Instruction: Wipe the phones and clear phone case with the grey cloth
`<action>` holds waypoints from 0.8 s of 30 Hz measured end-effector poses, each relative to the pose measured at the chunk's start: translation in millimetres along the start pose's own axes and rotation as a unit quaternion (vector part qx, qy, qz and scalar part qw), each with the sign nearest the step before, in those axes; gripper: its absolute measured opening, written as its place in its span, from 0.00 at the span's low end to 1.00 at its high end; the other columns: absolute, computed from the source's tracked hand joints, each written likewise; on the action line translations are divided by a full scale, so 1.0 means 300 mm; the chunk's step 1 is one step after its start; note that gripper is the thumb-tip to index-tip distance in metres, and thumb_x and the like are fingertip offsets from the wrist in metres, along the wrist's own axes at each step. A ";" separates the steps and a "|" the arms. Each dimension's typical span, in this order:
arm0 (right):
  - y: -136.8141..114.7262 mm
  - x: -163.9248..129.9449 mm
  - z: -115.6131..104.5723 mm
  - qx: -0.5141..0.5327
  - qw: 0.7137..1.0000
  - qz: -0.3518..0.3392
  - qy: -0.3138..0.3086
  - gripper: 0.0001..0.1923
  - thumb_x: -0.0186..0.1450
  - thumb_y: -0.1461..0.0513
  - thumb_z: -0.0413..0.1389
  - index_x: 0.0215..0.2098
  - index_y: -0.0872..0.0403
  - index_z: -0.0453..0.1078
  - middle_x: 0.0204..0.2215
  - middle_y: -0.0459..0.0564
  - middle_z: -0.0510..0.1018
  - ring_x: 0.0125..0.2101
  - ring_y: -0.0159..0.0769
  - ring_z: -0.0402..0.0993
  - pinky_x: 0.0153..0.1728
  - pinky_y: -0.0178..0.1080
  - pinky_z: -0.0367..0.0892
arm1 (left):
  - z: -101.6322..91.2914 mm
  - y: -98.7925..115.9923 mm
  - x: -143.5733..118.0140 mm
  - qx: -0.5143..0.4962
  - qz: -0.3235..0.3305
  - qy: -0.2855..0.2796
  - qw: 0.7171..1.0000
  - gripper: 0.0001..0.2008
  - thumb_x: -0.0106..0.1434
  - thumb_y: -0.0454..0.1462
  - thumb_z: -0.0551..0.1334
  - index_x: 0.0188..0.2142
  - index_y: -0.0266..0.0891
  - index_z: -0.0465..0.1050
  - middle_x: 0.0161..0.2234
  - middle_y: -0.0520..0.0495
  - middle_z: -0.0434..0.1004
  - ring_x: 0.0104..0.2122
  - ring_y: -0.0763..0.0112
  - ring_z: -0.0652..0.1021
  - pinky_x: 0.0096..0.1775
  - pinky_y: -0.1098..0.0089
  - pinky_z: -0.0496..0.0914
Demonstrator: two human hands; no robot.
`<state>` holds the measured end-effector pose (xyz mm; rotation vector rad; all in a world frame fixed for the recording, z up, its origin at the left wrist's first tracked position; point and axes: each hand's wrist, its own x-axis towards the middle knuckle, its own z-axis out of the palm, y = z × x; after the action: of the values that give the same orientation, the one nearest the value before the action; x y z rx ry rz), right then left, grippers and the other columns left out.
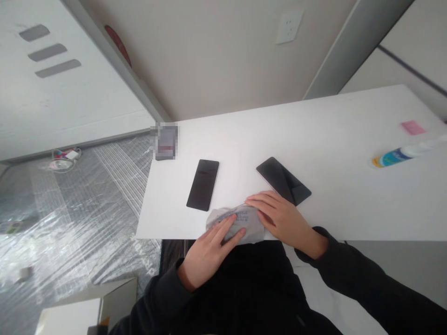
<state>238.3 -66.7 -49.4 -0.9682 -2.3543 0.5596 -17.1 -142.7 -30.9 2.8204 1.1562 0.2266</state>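
Observation:
A light grey, folded pouch or cloth with small dark print (pixel 256 229) lies at the table's front edge and hangs slightly over it. My left hand (pixel 209 253) rests on its left part, fingers stretched out and thumb apart. Across its upper right corner lies my right hand (pixel 284 221), fingers extended flat and close together. A dark phone (pixel 203 185) lies face up beyond my left hand. Another dark phone (pixel 282 179), lying slanted, is just past my right hand, which covers a bit of its near edge.
On the white table (pixel 349 204), a spray bottle (pixel 393 157) lies at the right near a pink note (pixel 413 127). A blurred-out flat item (pixel 166 142) sits at the far left corner. An open cardboard box (pixel 73 316) stands on the plastic-covered floor (pixel 115 200).

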 end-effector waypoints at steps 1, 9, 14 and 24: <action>-0.003 0.003 0.004 0.003 1.000 0.003 0.006 0.18 0.71 0.71 0.49 0.55 0.57 0.73 0.50 0.56 0.81 0.50 0.47 0.76 0.53 0.53 0.76 | -0.003 0.008 -0.010 0.011 -0.002 -0.005 1.000 0.25 0.72 0.28 0.55 0.67 0.40 0.65 0.67 0.31 0.67 0.63 0.53 0.75 0.57 0.57 0.77; 0.003 0.030 0.039 0.009 0.997 0.036 0.065 0.12 0.73 0.68 0.50 0.46 0.53 0.75 0.39 0.53 0.84 0.40 0.44 0.80 0.42 0.47 0.77 | 0.032 0.045 0.093 0.037 0.031 0.008 0.999 0.24 0.78 0.40 0.49 0.67 0.29 0.64 0.69 0.39 0.67 0.66 0.59 0.71 0.63 0.60 0.67; 0.004 0.030 0.035 0.046 0.994 0.066 0.075 0.12 0.73 0.67 0.51 0.47 0.52 0.76 0.39 0.52 0.85 0.39 0.42 0.82 0.43 0.46 0.78 | 0.065 0.039 0.107 0.035 0.008 -0.006 0.999 0.25 0.77 0.33 0.45 0.70 0.33 0.59 0.70 0.44 0.64 0.67 0.64 0.69 0.63 0.62 0.65; -0.032 0.002 -0.016 0.212 0.954 0.135 0.162 0.13 0.75 0.64 0.51 0.52 0.50 0.74 0.44 0.50 0.85 0.42 0.38 0.83 0.44 0.41 0.78 | -0.029 -0.007 0.059 -0.145 -0.009 -0.012 0.989 0.29 0.73 0.26 0.47 0.72 0.37 0.56 0.70 0.44 0.65 0.69 0.65 0.66 0.68 0.63 0.61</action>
<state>235.8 -71.7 -40.2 -1.0848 -1.7277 0.8941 -7.4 -128.6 -20.8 2.5524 1.0470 0.3278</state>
